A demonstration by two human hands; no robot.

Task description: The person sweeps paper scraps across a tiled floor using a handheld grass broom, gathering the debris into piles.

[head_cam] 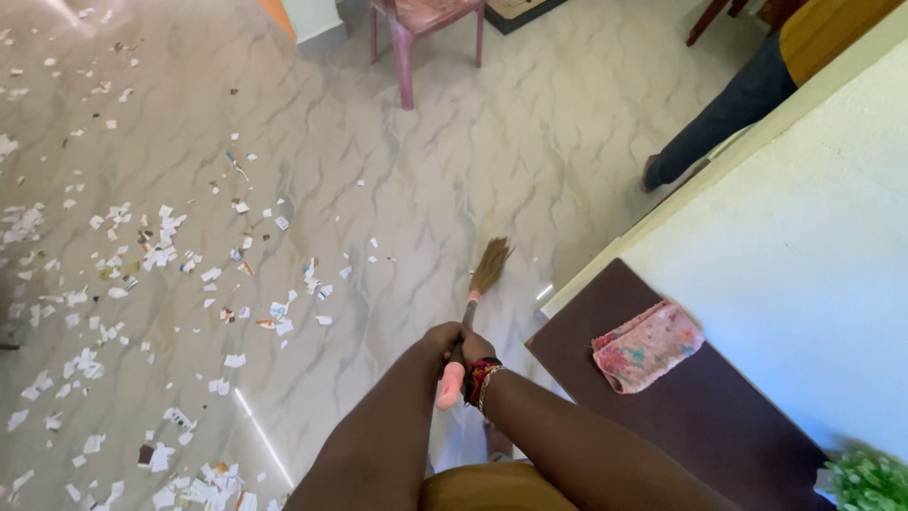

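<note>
— Broom (478, 301) first: where is it, and who has it?

— Out in front of the person, slanting away over the floor (492, 142), its straw-brown bristle fan touching down or nearly so near the dark bench (681, 416). Both hands are stacked on the pink grip end of the handle; the left hand (437, 339) and the right hand (470, 352) have their fingers wrapped tight around it, nothing loose.

— What could go wrong from here?

— My guess: the torn paper scraps (161, 241) are light and flat, so a hard stroke would likely flick them about instead of gathering them. The tile looks glossy and slick, with pale marbled veins, so bits may skid past the bristles. A wide swing to the right might knock the bench edge.

— Anything else near enough to matter?

— A crumpled pink floral cloth (647, 344) lies on the bench's matte brown top, close to the edge; a clipped corner could drag it down. Another person's leg (724, 118) in dark trousers stands farther off by the pale wall (804, 227), and a pink plastic chair (421, 28) sits at the far end. A leafy green plant (868, 481) peeks in at the lower right corner.

— And the wrist?

— Beaded bangles (480, 378) on the right one, red and gold.
</note>
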